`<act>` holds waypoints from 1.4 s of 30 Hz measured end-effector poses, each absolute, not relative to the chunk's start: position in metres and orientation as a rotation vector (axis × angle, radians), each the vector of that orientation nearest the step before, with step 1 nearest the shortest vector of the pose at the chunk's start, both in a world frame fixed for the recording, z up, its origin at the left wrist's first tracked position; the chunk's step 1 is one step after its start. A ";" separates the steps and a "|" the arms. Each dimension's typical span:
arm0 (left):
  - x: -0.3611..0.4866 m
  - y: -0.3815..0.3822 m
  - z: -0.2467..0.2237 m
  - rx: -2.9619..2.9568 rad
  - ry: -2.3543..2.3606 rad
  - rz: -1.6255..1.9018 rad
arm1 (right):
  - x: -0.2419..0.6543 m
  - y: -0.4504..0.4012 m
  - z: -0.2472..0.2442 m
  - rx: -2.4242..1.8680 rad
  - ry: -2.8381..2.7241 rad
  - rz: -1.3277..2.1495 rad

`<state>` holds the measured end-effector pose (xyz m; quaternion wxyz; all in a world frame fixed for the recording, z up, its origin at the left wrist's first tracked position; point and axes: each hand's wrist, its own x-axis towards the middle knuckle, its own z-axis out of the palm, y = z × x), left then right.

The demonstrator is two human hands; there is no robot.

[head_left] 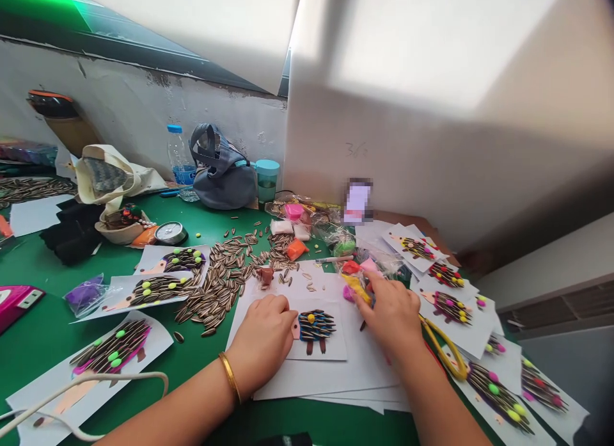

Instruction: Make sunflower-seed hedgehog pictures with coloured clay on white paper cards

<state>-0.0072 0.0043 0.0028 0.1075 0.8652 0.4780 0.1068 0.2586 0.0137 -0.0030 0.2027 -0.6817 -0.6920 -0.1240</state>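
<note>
A white card (337,348) lies on larger white sheets in the middle, with a hedgehog (316,325) of seeds on blue clay, a yellow dot and brown legs. My left hand (265,337) rests at the card's left edge beside the hedgehog's pink face. Its fingers are curled together; what they hold, if anything, is hidden. To the right, my right hand (389,308) is at a piece of yellow clay (357,286), thumb and fingers round its near end. Red, pink and magenta clay lie beside it. A brown clay lump (265,276) sits above my left hand.
Loose seeds (218,276) are heaped left of the sheets. Finished hedgehog cards (118,356) lie on both sides. A white cable (96,377) crosses the lower left. Behind stand a bottle (181,158), a grey bag (224,177) and a cup (267,180).
</note>
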 end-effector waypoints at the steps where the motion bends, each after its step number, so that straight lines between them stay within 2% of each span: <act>1: -0.008 0.005 0.003 2.536 1.412 0.369 | 0.258 0.014 -0.003 -1.873 -1.943 -0.327; 7: -0.011 0.002 0.004 2.243 1.222 0.928 | 0.230 -0.004 0.004 -1.342 -1.976 -0.071; 12: -0.011 -0.001 0.007 2.044 0.976 1.105 | 0.209 -0.021 0.004 -1.168 -2.049 0.127; 18: -0.010 0.001 0.006 1.950 0.982 1.036 | 0.204 -0.024 0.002 -1.106 -2.057 0.267; 28: -0.005 -0.003 0.013 2.111 1.054 0.795 | 0.197 -0.028 0.006 -1.137 -2.056 0.351; 36: -0.005 -0.002 0.008 1.861 0.992 0.841 | 0.200 -0.032 0.014 -1.196 -2.039 0.401; 42: -0.004 -0.003 0.011 1.916 0.942 0.768 | 0.198 -0.030 0.011 -1.250 -2.049 0.494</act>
